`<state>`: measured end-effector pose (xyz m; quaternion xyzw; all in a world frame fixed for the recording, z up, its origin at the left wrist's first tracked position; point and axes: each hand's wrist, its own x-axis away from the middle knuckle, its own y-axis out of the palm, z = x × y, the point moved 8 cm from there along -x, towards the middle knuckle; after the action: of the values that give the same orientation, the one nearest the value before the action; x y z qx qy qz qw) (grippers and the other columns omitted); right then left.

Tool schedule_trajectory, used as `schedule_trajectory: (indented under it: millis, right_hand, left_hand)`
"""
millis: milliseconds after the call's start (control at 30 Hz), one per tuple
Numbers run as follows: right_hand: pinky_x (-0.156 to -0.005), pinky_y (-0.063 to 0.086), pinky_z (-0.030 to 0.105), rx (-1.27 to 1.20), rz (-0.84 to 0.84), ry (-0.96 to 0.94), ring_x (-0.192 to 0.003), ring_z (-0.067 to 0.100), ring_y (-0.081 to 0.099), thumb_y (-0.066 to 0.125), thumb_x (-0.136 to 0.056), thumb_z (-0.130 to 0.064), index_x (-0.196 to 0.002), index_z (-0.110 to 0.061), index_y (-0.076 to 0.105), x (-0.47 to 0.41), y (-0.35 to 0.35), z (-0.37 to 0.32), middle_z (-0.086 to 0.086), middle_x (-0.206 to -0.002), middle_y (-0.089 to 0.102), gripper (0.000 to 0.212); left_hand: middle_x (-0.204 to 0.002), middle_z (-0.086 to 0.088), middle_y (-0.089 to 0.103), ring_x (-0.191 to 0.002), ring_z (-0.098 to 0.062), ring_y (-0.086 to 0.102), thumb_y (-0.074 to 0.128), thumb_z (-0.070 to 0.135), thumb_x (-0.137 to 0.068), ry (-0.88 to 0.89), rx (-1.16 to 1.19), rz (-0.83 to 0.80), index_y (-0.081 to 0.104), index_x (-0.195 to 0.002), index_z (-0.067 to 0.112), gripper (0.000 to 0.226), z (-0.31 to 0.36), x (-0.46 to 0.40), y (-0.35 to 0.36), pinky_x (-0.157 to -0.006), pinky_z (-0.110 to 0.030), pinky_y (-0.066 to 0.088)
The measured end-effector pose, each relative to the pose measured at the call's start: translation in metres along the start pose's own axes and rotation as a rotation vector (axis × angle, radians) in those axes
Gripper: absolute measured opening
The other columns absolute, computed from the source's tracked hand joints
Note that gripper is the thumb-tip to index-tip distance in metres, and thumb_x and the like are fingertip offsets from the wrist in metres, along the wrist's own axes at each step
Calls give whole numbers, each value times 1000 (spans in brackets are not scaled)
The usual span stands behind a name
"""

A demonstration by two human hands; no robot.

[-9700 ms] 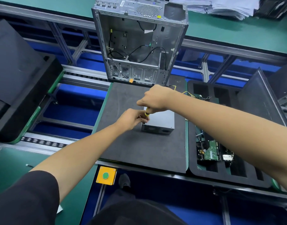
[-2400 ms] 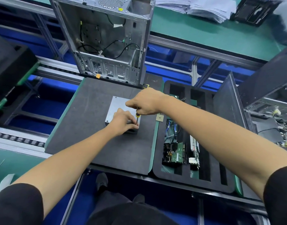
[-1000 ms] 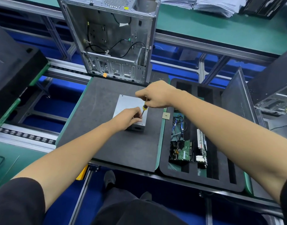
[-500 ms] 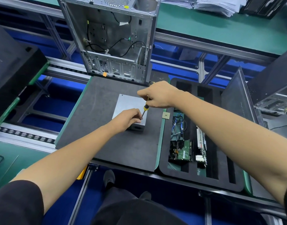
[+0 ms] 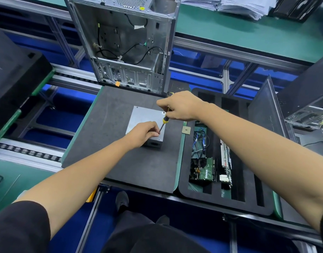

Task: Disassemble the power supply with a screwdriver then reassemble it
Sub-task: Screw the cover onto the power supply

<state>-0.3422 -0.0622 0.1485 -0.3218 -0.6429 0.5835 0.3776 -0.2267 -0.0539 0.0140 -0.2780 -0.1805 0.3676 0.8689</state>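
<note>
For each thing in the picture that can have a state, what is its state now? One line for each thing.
power supply: lies flat on the grey mat, cover still on.
screwdriver: tilted, tip down at the power supply's near right corner.
right hand: grips the screwdriver's handle.
left hand: rests on the power supply, fingertips at the screwdriver's tip.
computer case: upright, side open, cables loose inside.
foam tray: holds circuit boards and cables.

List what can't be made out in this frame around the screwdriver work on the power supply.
- Screwdriver tip and screw: head view, hidden behind the left hand fingers.
- Screwdriver handle: mostly wrapped by the right hand.
- Power supply near corner: covered by the left hand.
- Chip markings: too small.
- Paper stack: cut by the top edge.
</note>
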Motion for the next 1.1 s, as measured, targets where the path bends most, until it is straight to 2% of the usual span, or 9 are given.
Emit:
schedule_trajectory:
  millis: [133,300,400,667,867,1100]
  right_hand:
    - [-51,24,30,12,10,-16,-58,16,45,60,-85,-26,-80,-25,41,-1,-2,-3,-7,-59,48,20]
    - [-51,23,30,39,1,-49,-56,7,43,59,-83,-25,-79,-26,41,-4,-4,-10,-8,-59,48,19]
    - [-51,23,30,58,-17,-66,-56,8,42,60,-82,-25,-79,-26,42,-7,-5,-13,-7,-59,48,18]
    - [-51,22,29,138,-62,-134,-61,22,47,59,-80,-23,-81,-22,45,-9,-2,-25,-3,-61,50,14]
    - [-56,36,33,186,-131,-189,-68,28,54,57,-82,-28,-87,-21,46,-10,8,-37,-3,-66,52,13]
    - [-49,21,31,253,-114,-239,-63,30,46,55,-83,-28,-82,-23,39,-5,17,-44,-4,-58,38,17]
  left_hand:
    - [-92,4,70,-85,-12,62,71,12,-95,-29,-27,-45,61,-89,20,13,-2,-3,1,-73,-13,43]
    - [-94,2,71,-87,-17,62,72,18,-94,-30,-100,-105,61,-87,21,14,1,-7,2,-78,-25,48]
    - [-96,1,71,-88,-17,62,72,19,-95,-26,-127,-122,62,-89,18,12,2,-9,2,-81,-27,49]
    - [-90,17,63,-89,-9,61,68,12,-94,-14,-242,-180,64,-88,17,9,4,-18,11,-78,-11,43]
    - [-93,5,66,-90,-17,60,74,14,-91,13,-263,-117,71,-88,16,5,3,-17,14,-84,-36,52]
    - [-88,3,71,-86,-16,67,85,15,-82,23,-160,-77,76,-78,12,10,4,-12,14,-81,-41,55]
